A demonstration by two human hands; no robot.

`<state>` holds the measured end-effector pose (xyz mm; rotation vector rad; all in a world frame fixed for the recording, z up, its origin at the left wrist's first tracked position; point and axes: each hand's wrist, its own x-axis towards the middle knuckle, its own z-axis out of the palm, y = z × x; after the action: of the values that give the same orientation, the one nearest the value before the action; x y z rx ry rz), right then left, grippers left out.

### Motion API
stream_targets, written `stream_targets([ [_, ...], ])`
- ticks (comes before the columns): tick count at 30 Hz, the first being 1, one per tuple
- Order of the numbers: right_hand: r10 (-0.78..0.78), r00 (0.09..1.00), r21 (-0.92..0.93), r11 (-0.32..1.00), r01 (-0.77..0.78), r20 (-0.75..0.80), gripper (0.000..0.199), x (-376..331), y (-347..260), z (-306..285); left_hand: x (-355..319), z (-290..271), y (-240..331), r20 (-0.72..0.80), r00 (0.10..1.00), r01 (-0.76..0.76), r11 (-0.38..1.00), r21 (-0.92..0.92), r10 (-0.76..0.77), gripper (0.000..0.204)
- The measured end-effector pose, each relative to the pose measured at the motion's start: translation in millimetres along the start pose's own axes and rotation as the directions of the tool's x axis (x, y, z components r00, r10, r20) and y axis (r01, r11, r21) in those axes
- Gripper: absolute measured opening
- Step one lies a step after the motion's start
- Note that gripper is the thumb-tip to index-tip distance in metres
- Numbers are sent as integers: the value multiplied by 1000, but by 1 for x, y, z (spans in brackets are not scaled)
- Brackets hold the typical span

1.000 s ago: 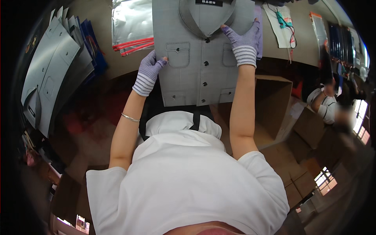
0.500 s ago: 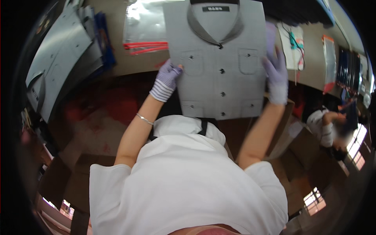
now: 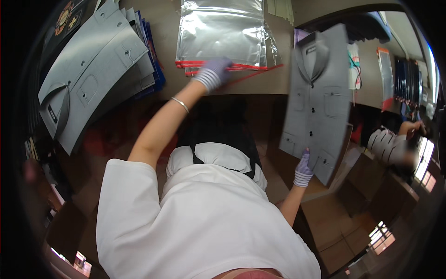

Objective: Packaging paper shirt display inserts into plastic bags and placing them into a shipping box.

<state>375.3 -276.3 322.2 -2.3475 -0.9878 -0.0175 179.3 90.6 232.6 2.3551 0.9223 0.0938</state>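
A folded grey button-up shirt (image 3: 320, 107) with a dark collar and chest pockets stands tilted at the right, partly over the table's front edge. My right hand (image 3: 304, 168), in a purple and white striped glove, grips its lower edge with the thumb on the front; the other fingers are behind the shirt. My left hand (image 3: 214, 74), gloved alike, is over the red-edged opening of a stack of clear plastic bags (image 3: 220, 32). Motion blurs its fingers, so their grip does not show.
More folded grey shirts (image 3: 100, 60) lie piled at the left, beside blue ones (image 3: 155, 60). A cardboard box (image 3: 332, 228) is at the lower right. Dark packed garments (image 3: 409, 79) stand in a row at the far right, near another person (image 3: 390, 144).
The shirt has moved from the middle to the right, and my right hand has slid down to its lower edge. My left hand has let go of it and moved to the plastic bags.
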Motion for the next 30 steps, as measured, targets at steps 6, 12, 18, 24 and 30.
stream_targets([
  [6, 154, 984, 28, 987, -158, 92, 29, -27, -5, 23, 24, -10, -93, 4, 979, -204, 977, 56, 204, 14],
  [12, 225, 963, 43, 974, -221, -152, 43, -55, -20, 70, 40, -2, -85, -11, 997, -78, 984, -157, 77, 10],
  [18, 193, 979, 68, 980, -188, -72, 37, -58, -27, -16, 49, -8, -113, 142, 988, -8, 951, -310, 55, 17],
  [24, 416, 903, -421, 842, -337, 110, 27, -138, 12, -38, 57, -3, -84, 34, 936, -353, 924, 147, 352, 13],
  [30, 97, 993, 415, 903, -115, 65, 24, -61, -52, -45, 81, 1, -120, 32, 995, -63, 849, -525, 94, 17],
])
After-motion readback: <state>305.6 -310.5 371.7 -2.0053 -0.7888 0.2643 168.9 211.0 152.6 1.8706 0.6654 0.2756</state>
